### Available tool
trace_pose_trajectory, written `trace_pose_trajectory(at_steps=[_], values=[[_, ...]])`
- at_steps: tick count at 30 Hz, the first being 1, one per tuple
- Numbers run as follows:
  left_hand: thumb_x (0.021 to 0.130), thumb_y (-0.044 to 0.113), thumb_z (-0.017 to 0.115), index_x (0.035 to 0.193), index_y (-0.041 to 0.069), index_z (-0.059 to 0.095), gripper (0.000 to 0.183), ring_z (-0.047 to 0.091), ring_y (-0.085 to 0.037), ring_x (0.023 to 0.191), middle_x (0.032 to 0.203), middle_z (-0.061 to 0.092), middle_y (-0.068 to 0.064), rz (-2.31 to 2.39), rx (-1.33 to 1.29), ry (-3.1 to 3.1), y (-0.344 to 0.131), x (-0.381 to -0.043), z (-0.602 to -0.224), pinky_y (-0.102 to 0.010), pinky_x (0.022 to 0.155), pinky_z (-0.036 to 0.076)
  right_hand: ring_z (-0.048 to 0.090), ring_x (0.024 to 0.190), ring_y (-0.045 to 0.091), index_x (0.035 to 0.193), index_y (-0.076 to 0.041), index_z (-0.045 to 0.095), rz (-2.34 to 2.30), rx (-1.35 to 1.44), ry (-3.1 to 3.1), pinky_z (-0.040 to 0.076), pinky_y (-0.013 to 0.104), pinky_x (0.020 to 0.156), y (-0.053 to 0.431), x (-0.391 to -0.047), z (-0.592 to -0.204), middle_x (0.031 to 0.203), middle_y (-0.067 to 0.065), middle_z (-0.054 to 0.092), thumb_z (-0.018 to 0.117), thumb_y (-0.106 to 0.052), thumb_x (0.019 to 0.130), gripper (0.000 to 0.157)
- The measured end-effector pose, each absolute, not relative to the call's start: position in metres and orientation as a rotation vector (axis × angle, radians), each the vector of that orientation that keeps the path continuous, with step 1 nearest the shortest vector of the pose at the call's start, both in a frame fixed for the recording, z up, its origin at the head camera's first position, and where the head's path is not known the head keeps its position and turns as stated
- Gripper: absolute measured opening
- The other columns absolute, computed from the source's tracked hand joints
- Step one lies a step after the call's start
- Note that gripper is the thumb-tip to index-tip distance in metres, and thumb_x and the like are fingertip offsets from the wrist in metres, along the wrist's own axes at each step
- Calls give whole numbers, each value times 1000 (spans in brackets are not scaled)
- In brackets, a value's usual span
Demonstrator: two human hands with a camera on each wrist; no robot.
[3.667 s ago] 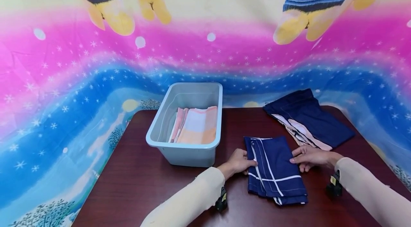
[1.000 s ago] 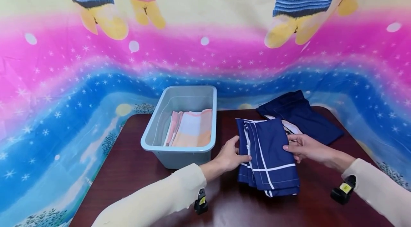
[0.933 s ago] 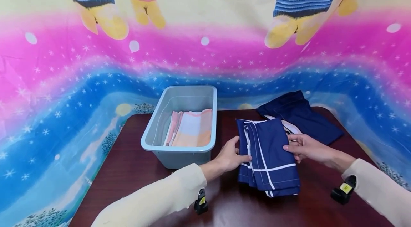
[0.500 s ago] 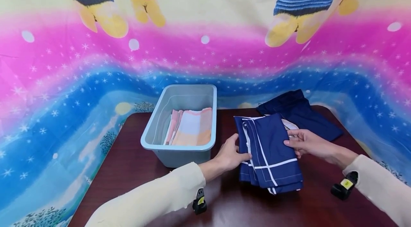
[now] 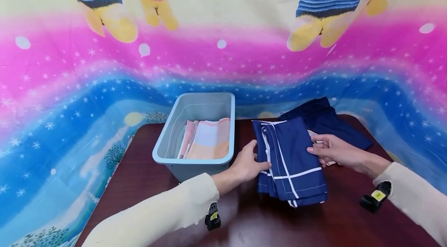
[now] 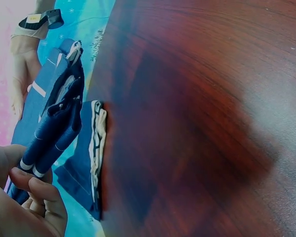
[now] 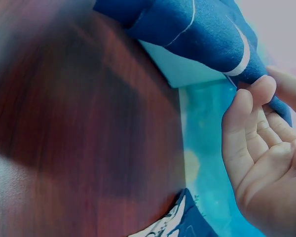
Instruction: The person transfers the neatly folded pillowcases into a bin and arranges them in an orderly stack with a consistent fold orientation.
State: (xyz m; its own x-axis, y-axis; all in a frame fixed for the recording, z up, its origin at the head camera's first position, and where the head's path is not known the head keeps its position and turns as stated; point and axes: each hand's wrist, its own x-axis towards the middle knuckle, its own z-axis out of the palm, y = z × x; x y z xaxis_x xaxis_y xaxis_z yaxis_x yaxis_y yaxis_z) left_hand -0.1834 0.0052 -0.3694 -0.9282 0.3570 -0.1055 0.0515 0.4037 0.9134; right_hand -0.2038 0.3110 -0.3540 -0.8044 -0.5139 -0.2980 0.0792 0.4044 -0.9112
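Observation:
A folded navy cloth with white lines hangs between both hands, raised above the table and tilted. My left hand pinches its left side, thumb on top and fingers underneath. On the opposite side, my right hand grips the edge between thumb and fingers. From the left wrist, the cloth shows several thick layers end-on, clear of the tabletop. In the right wrist view, thumb and fingertips of the right hand meet at one corner.
A grey-blue plastic bin stands left of the cloth, holding folded pink, white and orange fabric. Another folded navy piece with a printed edge lies at the back right of the brown table. A patterned curtain hangs behind.
Both hands have lifted the folded navy cloth from the table and moved it slightly up and away. In the last half second it rises further and overlaps more of the other navy piece.

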Motion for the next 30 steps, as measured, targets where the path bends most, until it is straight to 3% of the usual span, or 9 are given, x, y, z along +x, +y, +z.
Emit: trace_pose_trajectory(at_steps=[4, 10, 15, 21, 25, 30], values=[[90, 18, 77, 139, 15, 49, 57, 72, -17, 98, 118, 72, -10, 1544, 348, 2372, 5, -183, -362, -41, 95, 57, 59, 62, 7, 162, -1, 5, -1426, -377, 2103, 51, 28, 57, 311, -204, -347, 99, 0, 74, 48, -26, 108, 73], [90, 17, 77, 143, 13, 45, 62, 74, -17, 93, 113, 74, -12, 1579, 331, 2334, 1, -184, -350, -38, 94, 58, 66, 70, 11, 157, 3, 20, -1447, -391, 2116, 55, 32, 61, 308, -203, -336, 117, 5, 75, 49, -25, 108, 63], [91, 18, 76, 145, 14, 43, 64, 74, -15, 92, 111, 75, -11, 1599, 352, 2295, -4, -183, -337, -36, 93, 58, 69, 75, 13, 154, 8, 21, -1482, -448, 2106, 58, 34, 66, 305, -200, -327, 117, 4, 75, 46, -21, 109, 59], [91, 19, 75, 150, 11, 39, 70, 76, -21, 90, 110, 76, -14, 1585, 353, 2232, -14, -187, -321, -37, 90, 59, 73, 105, 15, 158, 8, 10, -1544, -425, 2065, 60, 34, 87, 299, -196, -319, 124, -6, 73, 44, -20, 109, 65], [91, 14, 74, 143, 9, 43, 61, 77, -27, 85, 106, 76, -18, 1595, 375, 2186, -20, -192, -314, -38, 81, 62, 73, 98, 14, 158, 6, 9, -1565, -401, 2068, 59, 32, 85, 292, -194, -318, 124, -7, 72, 44, -23, 109, 67], [90, 13, 75, 143, 9, 43, 62, 77, -25, 85, 108, 75, -18, 1575, 383, 2206, -28, -195, -309, -36, 77, 62, 73, 98, 14, 159, 4, 9, -1595, -378, 2104, 59, 32, 82, 279, -192, -318, 121, -8, 73, 46, -25, 109, 69]])
